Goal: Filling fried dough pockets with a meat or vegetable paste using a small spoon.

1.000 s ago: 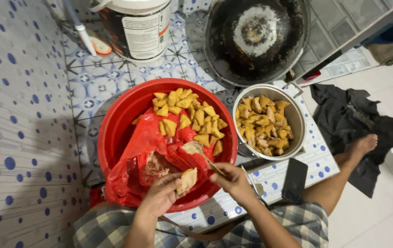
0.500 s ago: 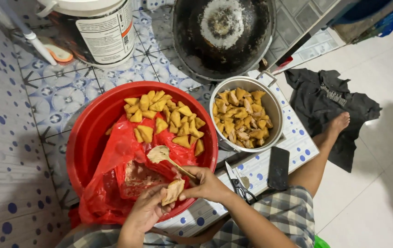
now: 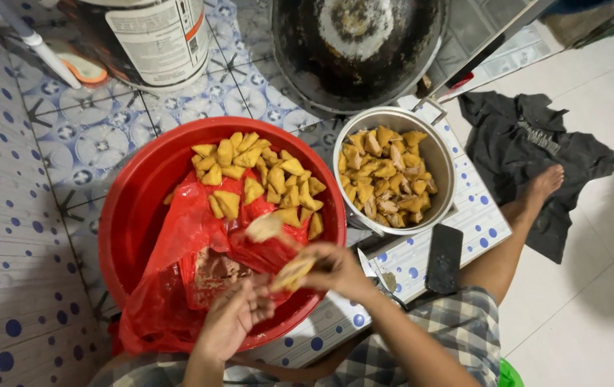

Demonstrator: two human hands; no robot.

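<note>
Tofu is the work here, all of it told from the red basin (image 3: 131, 215). Over the basin's near rim my left hand (image 3: 234, 319) hangs with fingers loosely spread, empty. Just right of it, my right hand (image 3: 332, 269) pinches one tofu piece (image 3: 291, 274) above the red bag (image 3: 199, 272). The pile (image 3: 256, 175) sits at the basin's far side; the pot (image 3: 391, 172) stands right of it. I judge I'm mid-filling; the next move needs a steady grip.

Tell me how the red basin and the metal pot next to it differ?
The red basin is plastic, wider and shallower; the metal pot is silver, smaller and deeper. The basin holds a red plastic bag besides its yellow pieces; the pot holds only pieces. Both are round and hold yellow pieces.
</note>
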